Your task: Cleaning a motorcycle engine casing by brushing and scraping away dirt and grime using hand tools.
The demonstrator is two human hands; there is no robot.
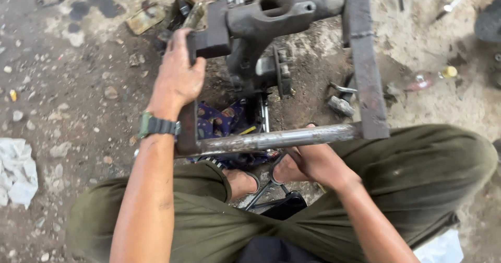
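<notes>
Nearest the camera, olive-green trousers (407, 179) are seen over folded knees, with sandalled feet (245, 182) tucked under a rusty steel frame (365, 75). The frame is held above the dirt floor (78, 85) and is made of flat bars joined by a round tube (276, 139) that runs across just over the feet. The left hand (177, 77), a green wristwatch (155, 125) worn at its wrist, is closed over the frame's upper left corner, its grip pressed around the bar's edge. The right hand (313, 161) is placed under the round tube; whether its grip is closed on anything cannot be told, as the fingers are hidden by the tube. A dark cast-metal housing (276, 12) with an open round bore is fixed at the frame's top. A patterned blue cloth (222, 119) lies beneath. Open floor is left at the left side, up to a white rag (15, 171) at the edge; the right side is crowded by a small bottle (430, 77) and scrap pieces.
</notes>
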